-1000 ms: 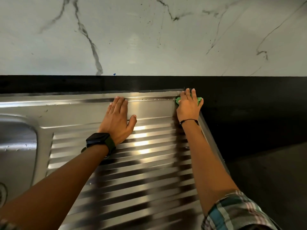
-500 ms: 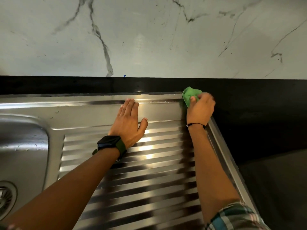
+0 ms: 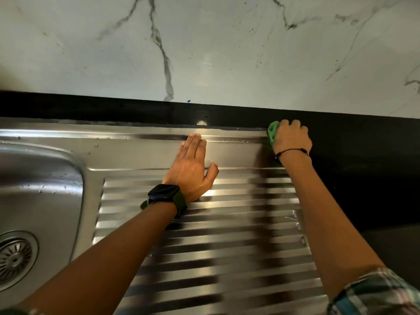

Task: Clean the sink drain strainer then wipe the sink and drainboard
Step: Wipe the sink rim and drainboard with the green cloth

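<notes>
1. The right hand (image 3: 292, 138) is curled around a green cloth (image 3: 273, 133), gripping it at the far right corner of the drainboard (image 3: 227, 235), where the steel edge meets the black tabletop (image 3: 363, 167).
2. Only part of the cloth shows, bunched on the left side of the fist; the rest is hidden under the fingers.
3. The left hand (image 3: 191, 169) lies flat, palm down, on the smooth strip of the drainboard above the ridges, fingers straight and together, thumb spread to the right. It holds nothing.
4. A dark watch (image 3: 164, 195) sits on the left wrist, and a thin black cord (image 3: 292, 151) circles the right wrist.
5. The two hands are well apart.
6. The sink (image 3: 41, 189) lies at the left, with the round metal strainer (image 3: 14, 258) in its bottom, near the left edge of the view.
7. A plaid sleeve (image 3: 375, 294) shows at the lower right.
8. Behind the tabletop rises a white marble wall (image 3: 227, 46) with grey veins.
</notes>
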Tool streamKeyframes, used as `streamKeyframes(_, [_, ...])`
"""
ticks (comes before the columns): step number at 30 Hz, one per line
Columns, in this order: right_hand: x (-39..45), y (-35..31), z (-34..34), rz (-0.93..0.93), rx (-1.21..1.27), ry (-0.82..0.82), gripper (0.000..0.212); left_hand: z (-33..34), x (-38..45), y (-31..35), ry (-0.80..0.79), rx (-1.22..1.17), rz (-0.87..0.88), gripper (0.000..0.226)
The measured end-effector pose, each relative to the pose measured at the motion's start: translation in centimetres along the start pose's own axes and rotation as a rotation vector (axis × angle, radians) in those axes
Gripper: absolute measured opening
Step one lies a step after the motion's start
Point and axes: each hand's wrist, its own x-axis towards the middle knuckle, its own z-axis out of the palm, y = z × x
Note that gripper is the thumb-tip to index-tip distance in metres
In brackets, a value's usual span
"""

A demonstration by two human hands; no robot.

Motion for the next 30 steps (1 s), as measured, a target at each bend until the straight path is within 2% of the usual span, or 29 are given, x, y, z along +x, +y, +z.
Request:
streamKeyframes(3, [-0.4,0.1,-0.2,-0.002,0.044,0.017,0.038,0.1,0.1,0.1,0.000,-0.004,-0.003,0.065])
streamKeyframes(7, [-1.0,0.0,0.3,-0.198,-0.030,0.047,0.046,0.1,0.1,0.2,0.008,0.019,-0.008,0.071])
streamKeyframes(10, [-1.7,-1.5,0.9,-0.352,-0.069,0.101,0.041,0.2,0.2,0.2,0.013,0.019,-0.015,0.073])
streamKeyframes(14, [-2.9,-2.9,1.0,-0.417,-0.016,0.189,0.034,0.4,0.3,0.3,0.036,0.004,-0.015,0.078])
streamKeyframes(19, [-5.2,-9.2,1.2,-0.638,0.084,0.230,0.028,0.2,0.3,0.4,0.119,-0.079,-0.012,0.067])
streamKeyframes(21, [-5.6,-11.1,1.8,-0.663,0.180,0.213,0.027,0.0,0.2,0.3,0.188,-0.168,-0.051,0.062])
streamKeyframes(27, [-3.9,-7.8,1.9,-0.753,0.208,0.176,0.030,0.1,0.1,0.3,0.166,-0.105,-0.049,0.061])
streamKeyframes(30, [-2.2,-2.6,2.1,-0.632,0.187,0.129,0.038,0.0,-0.1,0.1,0.137,-0.088,-0.068,0.063])
